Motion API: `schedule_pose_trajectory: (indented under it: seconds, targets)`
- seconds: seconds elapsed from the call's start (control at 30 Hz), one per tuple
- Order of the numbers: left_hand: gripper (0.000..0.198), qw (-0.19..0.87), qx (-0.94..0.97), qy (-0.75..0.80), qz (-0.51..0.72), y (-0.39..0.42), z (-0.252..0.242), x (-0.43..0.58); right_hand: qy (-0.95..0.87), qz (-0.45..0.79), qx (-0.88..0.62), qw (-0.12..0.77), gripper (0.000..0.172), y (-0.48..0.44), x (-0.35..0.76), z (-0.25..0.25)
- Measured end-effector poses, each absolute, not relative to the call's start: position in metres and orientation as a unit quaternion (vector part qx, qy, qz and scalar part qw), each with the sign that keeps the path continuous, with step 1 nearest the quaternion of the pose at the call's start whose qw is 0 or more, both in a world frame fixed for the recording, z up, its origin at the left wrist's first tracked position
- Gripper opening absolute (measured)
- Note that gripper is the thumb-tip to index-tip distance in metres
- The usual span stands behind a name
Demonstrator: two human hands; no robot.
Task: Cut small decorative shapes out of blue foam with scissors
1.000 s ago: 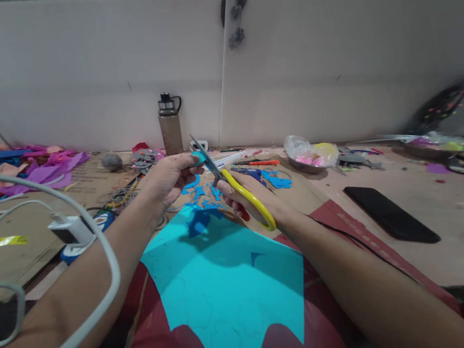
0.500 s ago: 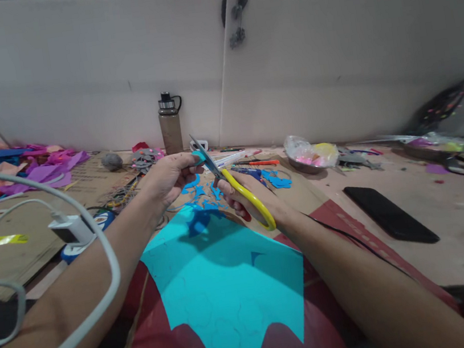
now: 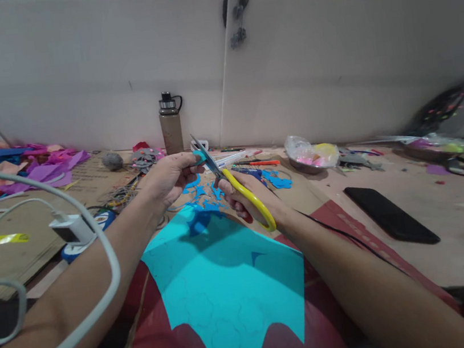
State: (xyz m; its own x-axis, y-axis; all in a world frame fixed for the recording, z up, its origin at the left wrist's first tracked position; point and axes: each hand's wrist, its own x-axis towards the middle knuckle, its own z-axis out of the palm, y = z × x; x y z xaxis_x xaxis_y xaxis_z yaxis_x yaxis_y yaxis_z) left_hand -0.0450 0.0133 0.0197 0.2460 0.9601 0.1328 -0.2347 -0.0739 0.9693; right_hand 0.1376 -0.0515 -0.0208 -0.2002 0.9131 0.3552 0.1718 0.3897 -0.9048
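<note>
Between thumb and fingers, my left hand (image 3: pixel 175 176) pinches a small turquoise foam or paper piece (image 3: pixel 199 156). My right hand (image 3: pixel 241 195) grips a pair of scissors (image 3: pixel 243 195) with yellow handles, its blades pointing up and left beside that piece. Whether the blades touch the piece I cannot tell. Below both hands lies a large turquoise sheet (image 3: pixel 229 278) with scalloped cut edges and faint flower-like outlines drawn on it. Small blue offcuts (image 3: pixel 207 200) lie just beyond the sheet, under the hands.
A pale cable (image 3: pixel 109 254) loops across the left front, near a white charger plug (image 3: pixel 71 229). Behind stand a water bottle (image 3: pixel 170 126) and a bowl with plastic-wrapped bits (image 3: pixel 309 157). A black phone (image 3: pixel 388 214) lies right. Coloured scraps (image 3: pixel 42 172) are heaped at left.
Almost nothing differs. The whole view has shifted very slightly, while both hands, the small piece and the scissors keep nearly the same positions.
</note>
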Motion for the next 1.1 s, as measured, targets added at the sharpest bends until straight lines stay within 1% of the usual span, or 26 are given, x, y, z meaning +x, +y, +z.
schedule_pose_trajectory:
  seconds: [0.1,0.4,0.63,0.87,1.0,1.1]
  targets:
    - [0.005,0.599,0.510,0.348,0.510,0.011,0.022,-0.043,-0.676,0.411,-0.409,0.455,0.034,-0.052,0.139,-0.022]
    - [0.004,0.590,0.516,0.357,0.508,0.010,0.024,-0.044,-0.635,0.482,-0.399,0.454,0.044,-0.060,0.133,-0.013]
    - [0.007,0.602,0.506,0.349,0.509,0.008,0.026,-0.044,-0.632,0.489,-0.411,0.438,0.038,-0.061,0.134,-0.011]
    - [0.003,0.603,0.495,0.349,0.519,0.009,0.027,-0.045,-0.639,0.492,-0.409,0.427,0.035,-0.062,0.135,-0.009]
    - [0.005,0.607,0.507,0.336,0.512,0.012,0.027,-0.048,-0.648,0.483,-0.408,0.425,0.035,-0.062,0.136,-0.011]
    - [0.007,0.601,0.511,0.341,0.511,0.013,0.027,-0.048,-0.650,0.482,-0.405,0.426,0.039,-0.063,0.135,-0.011]
